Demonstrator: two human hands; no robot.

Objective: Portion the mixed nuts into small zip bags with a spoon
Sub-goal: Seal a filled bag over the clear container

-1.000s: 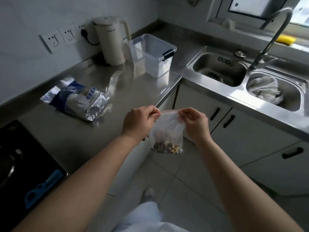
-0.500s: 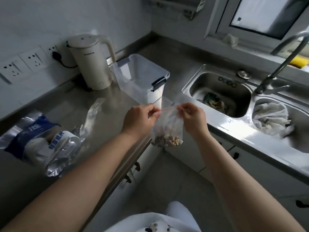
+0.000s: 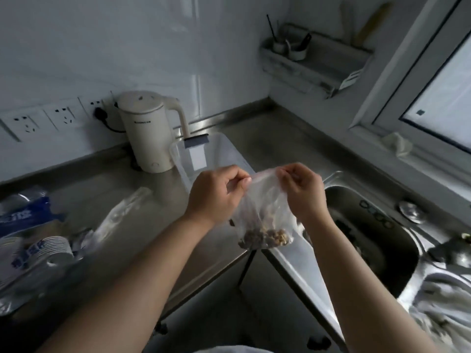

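counter (image 3: 224, 128): steel worktop running into a corner, sink (image 3: 377, 240) on my right side. Both bags I work with hang in front of its edge, not resting on it.
kettle (image 3: 147, 131): cream, plugged in at the wall, not part of the job.
clear box (image 3: 219, 159): lidless plastic tub just beside the kettle, behind my hands; I can't see any filled bags in it from here, contents unclear.
foil pack (image 3: 28, 240): blue and silver bag lying on its side at far left, probably the nut supply; can't tell how much is left inside.
spare bag (image 3: 127, 210): flat clear plastic on the counter between the foil pack and my hands, looks unfilled.
zip bag (image 3: 262, 207): held up in the air over the counter edge, top strip stretched between my two hands.
left hand (image 3: 216, 197): thumb and fingers curled, pinching the bag's top left corner.
right hand (image 3: 300, 192): curled the same way, pinching the top right corner.
nuts (image 3: 265, 236): small heap at the bag bottom, one portion in.
spoon: not visible anywhere.
progress: this bag is filled, I judge I'm at the sealing step; seal state too blurred to call. At least one more bag looks left to fill.
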